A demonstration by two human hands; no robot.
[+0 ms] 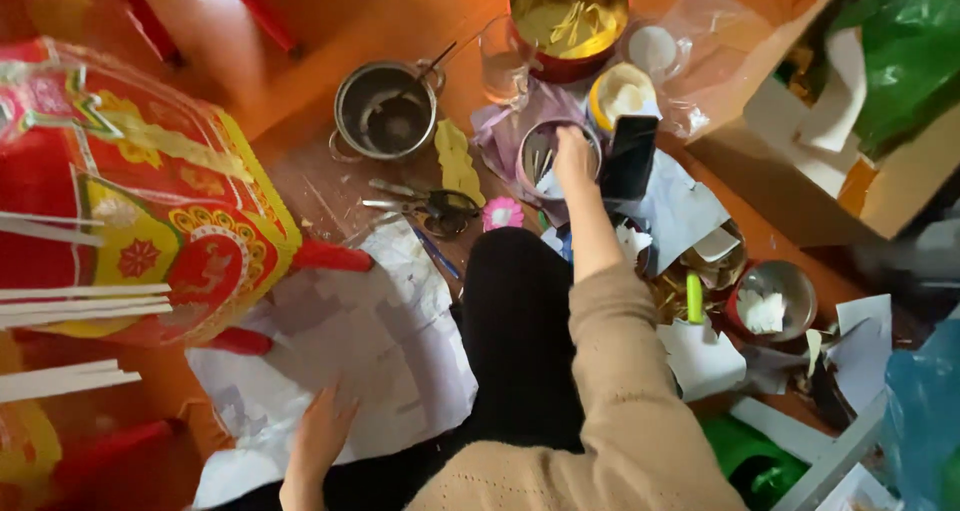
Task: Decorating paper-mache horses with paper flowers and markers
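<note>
My right hand (574,161) reaches forward in a beige sleeve and rests on the rim of a small round tin (540,156) that holds thin tools. Whether its fingers grip anything is hidden. A black phone (630,156) stands just right of that hand. My left hand (322,433) lies flat, fingers apart, on a large white paper sheet (370,341) spread over the orange floor. My black-clad knee (515,321) lies between the two hands.
A big red and yellow paper lantern (130,191) fills the left. A steel pot (387,111), scissors (430,206), a pink paper flower (502,213), a bowl of yellow strips (568,16), a cardboard box (850,121) and small bowls with scraps (770,306) crowd the floor.
</note>
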